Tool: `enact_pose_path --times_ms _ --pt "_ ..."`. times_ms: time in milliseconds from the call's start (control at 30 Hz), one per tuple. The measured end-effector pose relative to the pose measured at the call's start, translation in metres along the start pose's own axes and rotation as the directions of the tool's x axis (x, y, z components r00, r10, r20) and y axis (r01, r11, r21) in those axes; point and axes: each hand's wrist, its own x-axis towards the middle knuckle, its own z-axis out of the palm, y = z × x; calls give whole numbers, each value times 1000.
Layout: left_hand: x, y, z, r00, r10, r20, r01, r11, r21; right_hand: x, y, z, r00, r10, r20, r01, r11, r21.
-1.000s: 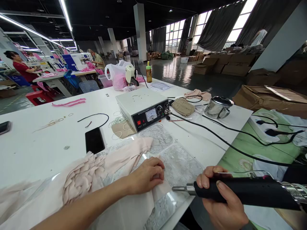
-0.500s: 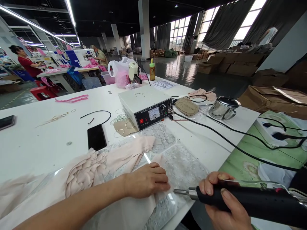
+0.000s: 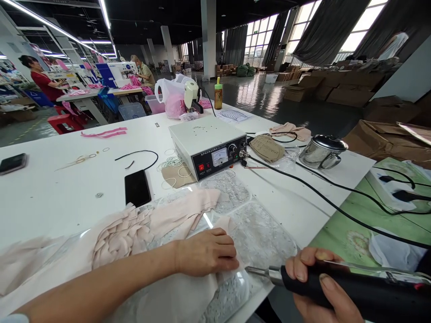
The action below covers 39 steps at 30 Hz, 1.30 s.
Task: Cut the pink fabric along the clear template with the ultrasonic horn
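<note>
Black tool (image 3: 367, 289) cut off at right edge, pink fabric (image 3: 182, 213) partly hidden by left forearm (image 3: 111, 287), left hand (image 3: 205, 252) fingertips seemingly tucked away, meter (image 3: 220, 157) reading too small.

Has lowered the left hand (image 3: 208, 252) from a raised curl to lie flatter on the fabric (image 3: 183, 217), fingers closer together, thumb now hidden, fingertips nearer the tool (image 3: 276, 274). Faces further left: has gained the whole far-left phone (image 3: 13, 163), lost the tool's rear fitting.
</note>
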Motion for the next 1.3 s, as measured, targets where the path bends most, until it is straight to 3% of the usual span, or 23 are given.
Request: enact_pose_path --times_ms 500,1300 --pt "3 2 -1 994 51 -93 -40 993 112 2 1 6 999 -40 -10 40 999 -2" --pt "1 5 3 990 46 -134 -21 982 187 3 0 5 999 -38 -13 38 999 0"
